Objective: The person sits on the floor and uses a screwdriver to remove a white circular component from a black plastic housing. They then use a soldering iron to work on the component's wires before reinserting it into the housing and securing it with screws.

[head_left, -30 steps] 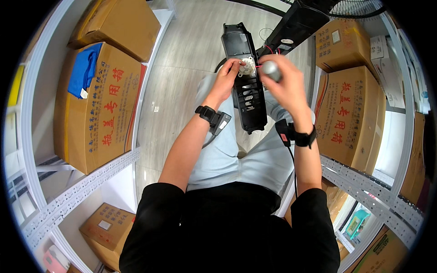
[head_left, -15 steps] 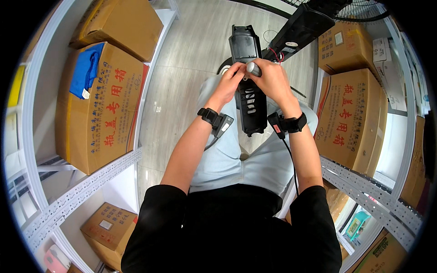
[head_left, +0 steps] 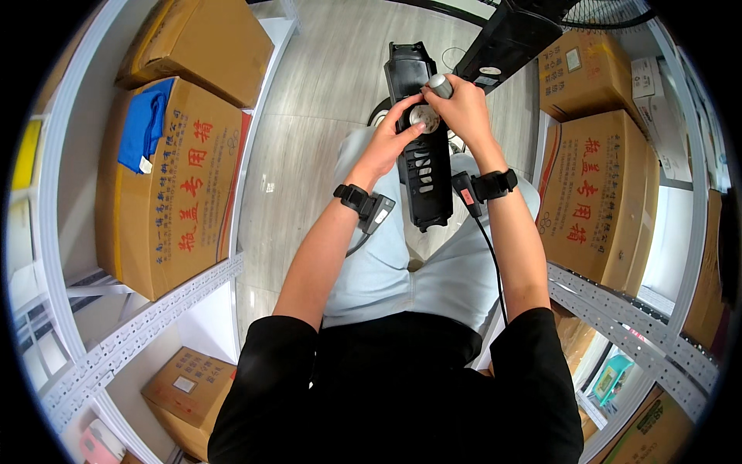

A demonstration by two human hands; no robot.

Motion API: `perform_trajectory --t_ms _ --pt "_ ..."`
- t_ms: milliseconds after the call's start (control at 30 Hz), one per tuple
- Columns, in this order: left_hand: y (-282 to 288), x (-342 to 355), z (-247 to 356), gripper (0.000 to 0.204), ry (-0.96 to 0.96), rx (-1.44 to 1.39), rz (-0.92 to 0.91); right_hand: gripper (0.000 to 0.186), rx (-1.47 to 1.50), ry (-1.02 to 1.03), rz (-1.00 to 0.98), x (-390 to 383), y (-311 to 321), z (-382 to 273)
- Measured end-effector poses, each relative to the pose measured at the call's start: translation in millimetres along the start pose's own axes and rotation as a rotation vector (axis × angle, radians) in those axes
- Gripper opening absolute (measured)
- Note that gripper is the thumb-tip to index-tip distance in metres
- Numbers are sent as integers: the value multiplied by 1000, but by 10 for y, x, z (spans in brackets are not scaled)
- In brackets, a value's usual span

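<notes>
A long black plastic housing (head_left: 427, 189) with a row of slots extends away from me between my knees. Over its middle, my left hand (head_left: 384, 147) grips a round silvery metal part (head_left: 424, 118), thumb on its near edge and fingers at its far side. My right hand (head_left: 465, 113) is closed around a grey cylindrical handle (head_left: 440, 85), whose rounded end points up; its lower end is hidden by the fingers. Both hands meet just above the silvery part. Each wrist wears a black strapped device with a cable.
A black column (head_left: 510, 46) with thin wires and a wire fan guard (head_left: 610, 11) stand at the far right. Shelves with cardboard boxes (head_left: 193, 185) flank me on both sides. A blue cloth (head_left: 145, 127) lies on a left box. Grey wood-look floor (head_left: 297, 147) shows between.
My right hand has moved slightly away from me, and the grey handle in it now points up and away. The silvery round part, mostly covered before, is now exposed under my left hand.
</notes>
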State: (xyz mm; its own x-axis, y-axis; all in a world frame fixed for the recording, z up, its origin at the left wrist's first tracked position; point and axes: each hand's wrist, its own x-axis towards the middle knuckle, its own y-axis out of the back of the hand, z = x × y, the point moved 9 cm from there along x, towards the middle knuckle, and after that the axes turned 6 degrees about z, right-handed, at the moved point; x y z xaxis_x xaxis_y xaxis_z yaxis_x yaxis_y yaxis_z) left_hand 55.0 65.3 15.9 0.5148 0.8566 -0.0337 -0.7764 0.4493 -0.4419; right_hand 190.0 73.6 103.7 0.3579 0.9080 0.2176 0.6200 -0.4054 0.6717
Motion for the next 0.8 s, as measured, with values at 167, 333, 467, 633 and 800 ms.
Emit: perform_trajectory --t_ms 167,333,467,633,800 --pt "-45 -1 65 75 -49 11 -34 34 83 -62 105 -7 86 6" --pt "-40 -13 32 79 -6 -85 -53 29 204 -128 137 -162 203 271" --pt "45 -1 51 87 -97 38 12 29 144 -178 -9 -434 269 206" --pt "18 16 42 93 -85 -58 -4 50 7 -47 -52 -659 178 18" --pt "-38 -11 90 93 -19 -94 -36 63 -100 -8 -48 -675 35 -13"
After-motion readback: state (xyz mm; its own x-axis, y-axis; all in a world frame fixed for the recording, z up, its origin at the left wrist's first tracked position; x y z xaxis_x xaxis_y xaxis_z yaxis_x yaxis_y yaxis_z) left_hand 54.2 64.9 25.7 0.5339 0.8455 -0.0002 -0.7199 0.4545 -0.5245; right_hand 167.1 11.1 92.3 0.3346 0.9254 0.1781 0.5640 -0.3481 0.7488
